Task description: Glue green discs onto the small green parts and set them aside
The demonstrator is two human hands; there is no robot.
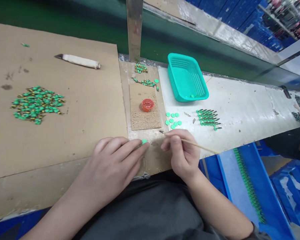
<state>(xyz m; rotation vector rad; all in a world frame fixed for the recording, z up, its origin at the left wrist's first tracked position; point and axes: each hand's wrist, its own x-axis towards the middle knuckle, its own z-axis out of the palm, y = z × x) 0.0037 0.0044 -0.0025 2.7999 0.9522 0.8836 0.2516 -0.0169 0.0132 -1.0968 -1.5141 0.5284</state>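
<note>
My left hand (117, 160) rests at the bench edge with its fingers together, pinching a small green disc (144, 141) at the fingertips. In my right hand (183, 150) is a thin paintbrush (201, 146) with a slim wooden handle, its dark tip pointing left toward the disc but apart from it. Just beyond my hands, a small red cup (148, 105) stands on a piece of cardboard (146, 121). Several loose green discs (173, 121) lie beyond my right hand. To their right, more discs with dark pieces attached (207, 117) are set in rows.
A teal plastic basket (187, 78) stands at the back. On the left cardboard sheet (90, 110) lie a pile of small green-and-gold parts (38, 103) and a white-wrapped pointed tool (80, 61). Smaller piles (141, 68) sit near the metal post (134, 30). Blue trays (257, 180) are below right.
</note>
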